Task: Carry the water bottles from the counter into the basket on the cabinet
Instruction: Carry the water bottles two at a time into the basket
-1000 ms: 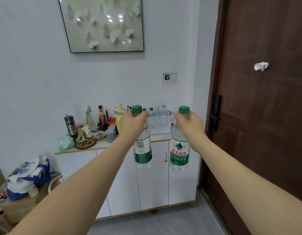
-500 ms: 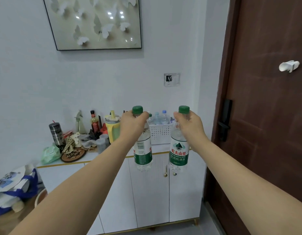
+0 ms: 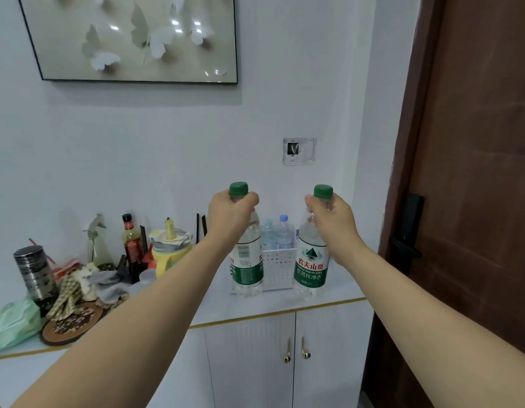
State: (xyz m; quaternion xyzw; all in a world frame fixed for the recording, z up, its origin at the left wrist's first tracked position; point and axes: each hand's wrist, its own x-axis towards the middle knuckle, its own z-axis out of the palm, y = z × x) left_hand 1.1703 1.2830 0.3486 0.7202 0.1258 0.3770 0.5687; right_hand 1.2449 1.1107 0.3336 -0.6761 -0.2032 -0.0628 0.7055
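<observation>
- White wall, framed butterfly picture [image 3: 131, 36], brown door [image 3: 476, 172] on the right; white cabinet [image 3: 255, 363] with a gold-trimmed top.
- Left hand [image 3: 230, 214] closed around the neck of the left bottle [image 3: 247, 266]; right hand [image 3: 332, 219] closed around the neck of the right bottle [image 3: 310, 269]. Both hang upright in front of the cabinet top.
- White basket [image 3: 277, 269] between the two bottles, already holding blue-capped bottles [image 3: 280, 235].
- Clutter left of the basket: yellow jug [image 3: 170, 254], sauce bottle [image 3: 131, 240], metal tumbler [image 3: 34, 272], green wipes pack [image 3: 14, 322].

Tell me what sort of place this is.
Likely a home entryway: a brown door with a black handle, a white cabinet cluttered with household things, and framed butterfly art on the wall.
</observation>
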